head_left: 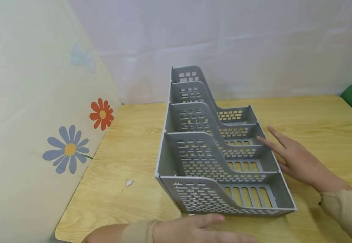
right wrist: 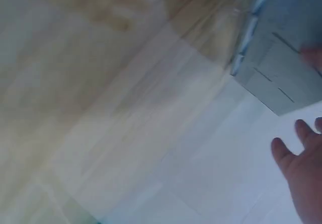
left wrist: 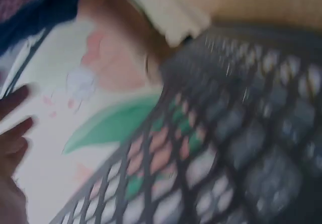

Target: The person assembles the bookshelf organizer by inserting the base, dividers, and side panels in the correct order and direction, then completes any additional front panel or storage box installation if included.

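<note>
A grey plastic magazine file holder (head_left: 191,148) stands upright on the table, its several compartments side by side and no papers seen in them. My right hand (head_left: 300,162) is at its low right end, fingers spread and straight; whether they touch the edge I cannot tell. In front of the near perforated wall lies my left hand (head_left: 194,231), fingers stretched to the right and cut off by the lower border. The left wrist view shows the holder's mesh wall (left wrist: 201,133), blurred, beside the left fingers (left wrist: 15,133). In the right wrist view, a smooth grey panel (right wrist: 282,58) is above the right hand (right wrist: 307,168).
The holder stands on a wood-patterned table (head_left: 112,199). A small white scrap (head_left: 129,183) lies on it to the left. A pale wall with flower decals (head_left: 70,149) rises at the left, and a white sheet (head_left: 240,50) hangs behind.
</note>
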{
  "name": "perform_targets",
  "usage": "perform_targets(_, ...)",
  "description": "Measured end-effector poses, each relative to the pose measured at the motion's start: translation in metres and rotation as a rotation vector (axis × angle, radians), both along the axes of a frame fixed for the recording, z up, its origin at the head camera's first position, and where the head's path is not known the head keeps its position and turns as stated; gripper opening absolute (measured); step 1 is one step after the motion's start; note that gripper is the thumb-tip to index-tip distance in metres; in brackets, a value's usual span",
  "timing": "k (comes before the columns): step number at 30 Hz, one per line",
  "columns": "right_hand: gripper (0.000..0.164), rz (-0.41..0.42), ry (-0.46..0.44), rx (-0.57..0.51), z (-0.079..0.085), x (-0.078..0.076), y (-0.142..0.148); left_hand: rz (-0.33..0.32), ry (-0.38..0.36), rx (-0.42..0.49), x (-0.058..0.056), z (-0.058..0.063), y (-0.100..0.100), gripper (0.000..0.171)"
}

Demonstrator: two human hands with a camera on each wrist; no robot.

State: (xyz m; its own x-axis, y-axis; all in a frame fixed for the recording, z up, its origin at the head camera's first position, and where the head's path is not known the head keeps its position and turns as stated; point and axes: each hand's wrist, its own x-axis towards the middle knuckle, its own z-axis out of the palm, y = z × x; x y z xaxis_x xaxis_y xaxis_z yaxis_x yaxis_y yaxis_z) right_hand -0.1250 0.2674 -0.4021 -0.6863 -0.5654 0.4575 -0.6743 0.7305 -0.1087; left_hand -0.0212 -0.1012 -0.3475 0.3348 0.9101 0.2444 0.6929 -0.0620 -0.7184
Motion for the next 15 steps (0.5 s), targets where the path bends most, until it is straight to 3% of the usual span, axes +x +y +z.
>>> perform_targets(1, 0.061, 0.013, -0.002, 0.007, -0.001, -0.003, 0.001, 0.034, -0.192, -0.093, 0.005, -0.003, 0.009, 0.049)
perform_targets(2, 0.063, 0.023, 0.0, 0.014, -0.002, -0.005, 0.003, 0.106, -0.27, -0.148, 0.008, -0.006, 0.016, 0.053)
perform_targets(4, 0.072, 0.039, 0.007, 0.024, -0.003, -0.008, 0.005, 0.227, -0.349, -0.199, 0.009, -0.014, 0.027, 0.06)
perform_targets(9, 0.069, 0.074, 0.042, 0.077, -0.004, -0.006, 0.012, 0.422, -0.339, -0.184, 0.0, -0.04, 0.031, 0.068)
perform_targets(12, 0.065, 0.08, 0.086, 0.086, -0.004, -0.005, 0.012, 0.478, -0.337, -0.125, -0.005, -0.048, 0.022, 0.072)
perform_targets(15, 0.081, 0.102, 0.158, 0.066, -0.006, -0.004, 0.006, 0.539, -0.341, -0.057, -0.01, -0.052, 0.01, 0.072)
